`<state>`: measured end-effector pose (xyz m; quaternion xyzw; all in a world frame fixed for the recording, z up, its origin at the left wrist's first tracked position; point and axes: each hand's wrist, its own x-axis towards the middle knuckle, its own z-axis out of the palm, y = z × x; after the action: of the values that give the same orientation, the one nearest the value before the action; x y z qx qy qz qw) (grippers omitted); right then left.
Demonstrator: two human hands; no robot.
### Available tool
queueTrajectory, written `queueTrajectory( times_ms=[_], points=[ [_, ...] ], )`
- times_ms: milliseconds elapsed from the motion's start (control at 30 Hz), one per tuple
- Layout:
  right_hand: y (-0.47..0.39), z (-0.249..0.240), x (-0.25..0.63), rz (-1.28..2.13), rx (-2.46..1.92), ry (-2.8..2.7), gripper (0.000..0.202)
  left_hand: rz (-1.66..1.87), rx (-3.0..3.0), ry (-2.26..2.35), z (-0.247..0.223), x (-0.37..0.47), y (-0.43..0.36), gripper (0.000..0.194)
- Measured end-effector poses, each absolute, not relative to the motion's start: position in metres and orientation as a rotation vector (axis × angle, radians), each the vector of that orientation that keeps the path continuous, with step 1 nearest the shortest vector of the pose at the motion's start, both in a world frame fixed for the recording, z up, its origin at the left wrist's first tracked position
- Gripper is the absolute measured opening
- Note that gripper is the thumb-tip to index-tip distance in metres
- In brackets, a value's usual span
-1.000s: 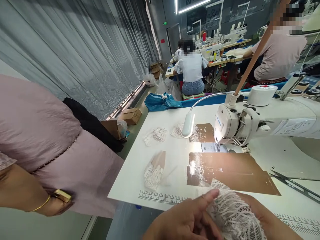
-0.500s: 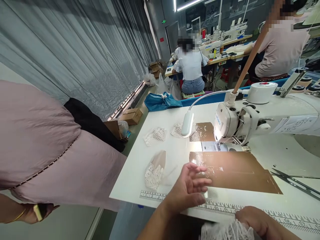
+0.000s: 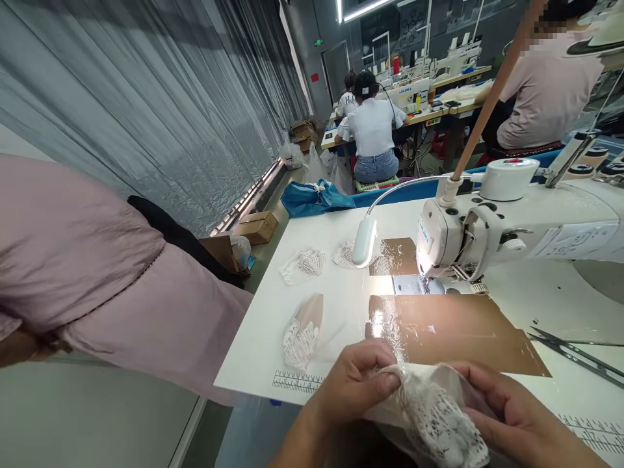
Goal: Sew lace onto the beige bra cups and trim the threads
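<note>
Between my hands, at the table's front edge, hangs a piece of white lace fabric [image 3: 439, 422] with sheer mesh along it. My left hand [image 3: 358, 383] pinches its left end between thumb and fingers. The right side of the fabric is gripped by my right hand [image 3: 507, 409], thumb below and fingers above. Ahead of them a brown sheet [image 3: 453, 331] with a shiny surface lies flat on the white sewing table [image 3: 258, 351]. To the left rests a lace and beige mesh piece [image 3: 302, 335]. Two more lace pieces, one left [image 3: 305, 265] and one partly behind the lamp [image 3: 345, 253], lie farther back.
A white sewing machine [image 3: 526, 221] stands at right, its lamp [image 3: 365, 242] bent over the table. Black scissors [image 3: 575, 354] lie at the right. One person in pink [image 3: 146, 312] stands close on the left; others sit at machines behind. A printed ruler [image 3: 297, 381] runs along the front edge.
The lace fabric has risen from below the table edge into fuller view. My left hand, spread and free before, has come down and taken hold of it. The person on the left has shifted.
</note>
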<state>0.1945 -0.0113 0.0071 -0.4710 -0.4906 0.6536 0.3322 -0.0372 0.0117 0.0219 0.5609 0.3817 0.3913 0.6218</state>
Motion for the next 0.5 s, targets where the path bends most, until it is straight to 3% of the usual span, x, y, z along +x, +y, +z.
queueTrajectory(
  times_ms=[100,200,367,500],
  points=[
    [-0.005,0.005,0.194,1.571,-1.326,-1.260,0.069,0.971,1.620,0.902,0.047,-0.040,0.006,0.022],
    [-0.005,0.001,0.194,1.464,-1.355,-1.372,0.075,0.781,1.826,0.744,0.063,-0.037,-0.003,0.019],
    [-0.007,-0.006,0.194,1.250,-1.417,-1.468,0.064,0.792,2.050,0.704,0.066,-0.037,-0.014,0.026],
    [-0.008,-0.003,0.196,1.304,-1.368,-1.438,0.044,0.700,1.963,0.678,0.059,-0.035,-0.014,0.040]
  ],
)
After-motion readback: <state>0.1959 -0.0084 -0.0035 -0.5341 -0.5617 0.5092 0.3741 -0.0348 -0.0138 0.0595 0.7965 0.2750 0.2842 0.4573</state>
